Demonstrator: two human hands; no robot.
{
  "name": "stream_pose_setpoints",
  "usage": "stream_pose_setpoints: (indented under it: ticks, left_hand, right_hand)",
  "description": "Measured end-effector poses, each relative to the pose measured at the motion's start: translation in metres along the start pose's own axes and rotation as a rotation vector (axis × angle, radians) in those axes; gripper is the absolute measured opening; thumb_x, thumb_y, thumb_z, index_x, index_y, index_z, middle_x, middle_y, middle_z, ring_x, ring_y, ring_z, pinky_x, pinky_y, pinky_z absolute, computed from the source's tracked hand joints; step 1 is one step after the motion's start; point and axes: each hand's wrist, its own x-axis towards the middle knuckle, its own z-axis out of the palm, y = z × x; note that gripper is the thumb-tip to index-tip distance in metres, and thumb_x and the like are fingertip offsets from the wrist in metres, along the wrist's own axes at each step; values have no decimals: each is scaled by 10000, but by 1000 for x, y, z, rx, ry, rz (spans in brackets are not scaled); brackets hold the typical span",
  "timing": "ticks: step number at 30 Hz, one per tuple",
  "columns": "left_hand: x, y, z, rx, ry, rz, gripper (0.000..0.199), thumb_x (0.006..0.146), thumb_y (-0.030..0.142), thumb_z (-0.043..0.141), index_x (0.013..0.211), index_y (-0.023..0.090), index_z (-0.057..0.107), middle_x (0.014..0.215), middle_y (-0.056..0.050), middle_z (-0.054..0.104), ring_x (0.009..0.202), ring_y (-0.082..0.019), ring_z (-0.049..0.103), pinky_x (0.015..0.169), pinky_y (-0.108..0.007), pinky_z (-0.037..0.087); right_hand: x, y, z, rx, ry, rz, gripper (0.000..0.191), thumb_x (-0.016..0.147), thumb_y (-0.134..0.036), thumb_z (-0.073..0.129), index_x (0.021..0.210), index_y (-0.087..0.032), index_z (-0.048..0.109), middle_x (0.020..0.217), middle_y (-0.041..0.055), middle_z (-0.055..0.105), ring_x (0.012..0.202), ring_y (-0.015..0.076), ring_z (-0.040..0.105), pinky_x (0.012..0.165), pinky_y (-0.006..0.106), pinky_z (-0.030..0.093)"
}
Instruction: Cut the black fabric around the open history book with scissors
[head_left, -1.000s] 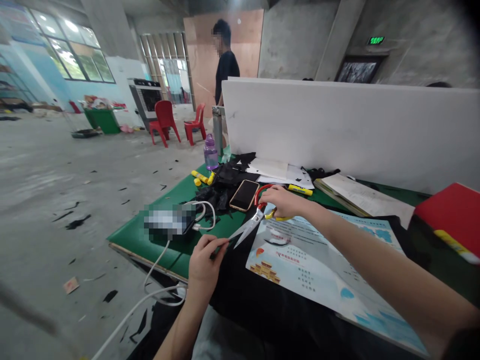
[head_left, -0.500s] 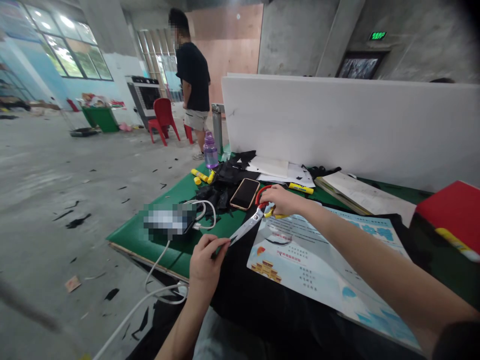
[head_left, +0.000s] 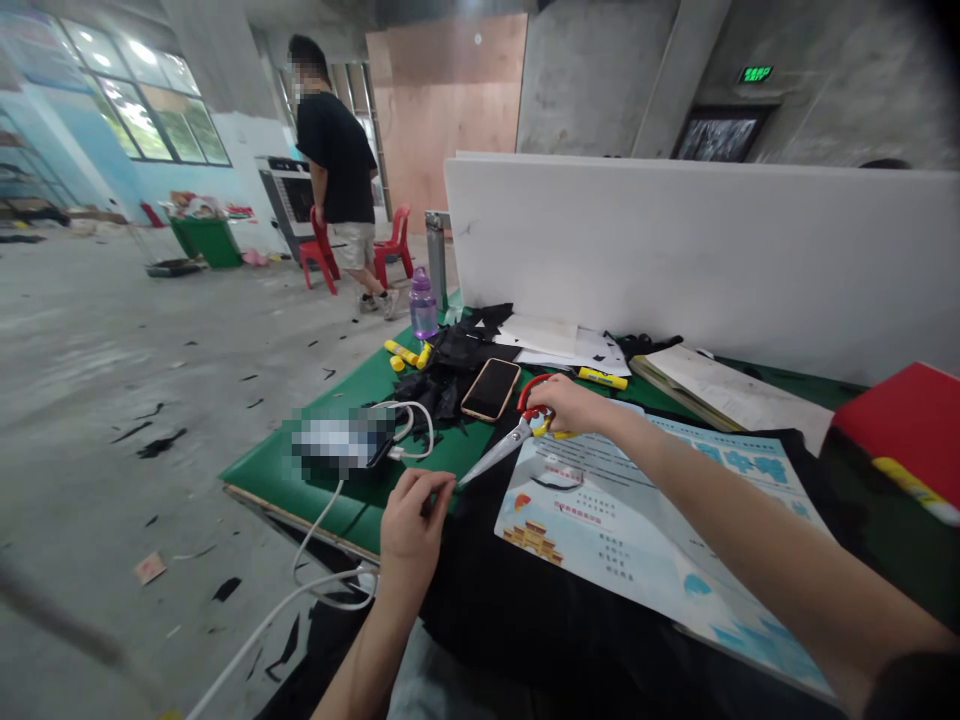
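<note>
My right hand (head_left: 568,404) grips a pair of scissors (head_left: 496,455) by its red and yellow handles. The blades slant down to the left, and their tips come right beside the fingertips of my left hand (head_left: 414,525). The thumb and forefinger of that hand are pinched together; what lies between them is too small to make out. Black cloth (head_left: 480,580) spreads below both hands, across the table edge and my lap. Under my right forearm lies a printed light-blue sheet (head_left: 570,545), with a dark curved line on it near the scissors.
On the green table (head_left: 277,470) are a smartphone (head_left: 491,389), a blurred device (head_left: 341,440) with a white cable (head_left: 319,530), black scraps (head_left: 450,360), glue sticks (head_left: 602,379) and a purple bottle (head_left: 424,305). A white board (head_left: 675,250) stands behind. A red box (head_left: 900,420) is at right.
The scissor blades look closer together, their tips still at my left fingertips. Both hands have barely shifted. In the background a person has walked left, past the red chairs.
</note>
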Motion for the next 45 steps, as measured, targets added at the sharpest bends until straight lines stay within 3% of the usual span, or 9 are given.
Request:
stream_pose_setpoints:
  ticks: [6, 11, 14, 19, 24, 29, 32, 37, 45]
  left_hand:
    - [1, -1, 0, 29, 124, -59, 140, 911, 289, 422, 909, 200, 530, 844, -38, 561, 786, -180, 563, 725, -290, 455]
    - [-1, -2, 3, 24, 97, -105, 156, 892, 316, 453, 903, 196, 553, 822, -30, 595, 756, -174, 581, 704, -279, 456]
    - [-2, -1, 4, 18, 99, -107, 145, 865, 317, 491, 869, 198, 573, 777, -14, 607, 715, -163, 584, 688, -268, 453]
    - [-4, -3, 5, 83, 65, -94, 122, 843, 309, 511, 857, 207, 576, 775, -12, 614, 722, -175, 582, 696, -289, 447]
    - [-4, -8, 8, 174, -5, -22, 136, 878, 257, 458, 899, 212, 585, 888, -38, 630, 811, -203, 591, 762, -336, 448]
    - [-2, -9, 10, 264, 49, 94, 293, 877, 219, 444, 1146, 173, 551, 1144, -110, 579, 1094, -251, 514, 968, -401, 390]
    - [-4, -8, 9, 259, 59, 114, 263, 877, 255, 468, 1108, 184, 572, 1118, -95, 587, 1076, -244, 521, 980, -404, 385]
    - [-7, -7, 10, 234, 75, 89, 203, 880, 281, 463, 1017, 204, 592, 1020, -63, 620, 984, -228, 561, 935, -392, 411]
    - [-7, -2, 8, 228, 50, 146, 196, 903, 290, 442, 985, 210, 601, 984, -57, 639, 938, -216, 574, 873, -364, 422]
  right_hand:
    - [-16, 4, 1, 34, 81, 6, 401, 555, -13, 568, 893, -219, 633, 882, -8, 677, 787, 181, 584, 832, 340, 332]
    - [-45, 3, -4, 86, 172, 119, 343, 564, -45, 544, 863, -199, 612, 866, 6, 643, 750, 164, 565, 684, 274, 395]
    - [-71, 1, -7, 144, 276, 251, 334, 582, -85, 532, 888, -198, 598, 948, 29, 636, 781, 175, 569, 631, 260, 420]
    - [-126, -8, -9, 52, 357, 527, 287, 627, -197, 584, 913, -200, 607, 1052, 70, 639, 853, 231, 598, 702, 316, 462]
    - [-192, -12, -2, -55, 290, 867, 250, 725, -370, 570, 915, -217, 627, 892, 82, 689, 769, 284, 636, 600, 352, 451]
    - [-256, -6, 13, -77, 290, 1054, 301, 735, -423, 585, 948, -211, 605, 972, 140, 682, 857, 338, 639, 654, 392, 469]
    - [-282, -11, 23, -31, 293, 1175, 357, 748, -440, 587, 1005, -193, 568, 968, 171, 672, 846, 337, 640, 638, 378, 465]
    - [-301, -29, 31, -12, 252, 1326, 499, 793, -452, 513, 1150, -106, 465, 908, 151, 662, 765, 288, 651, 600, 326, 454]
    - [-301, -63, 35, -190, 165, 1382, 406, 848, -487, 405, 1041, -160, 549, 884, 139, 662, 735, 299, 645, 528, 333, 421]
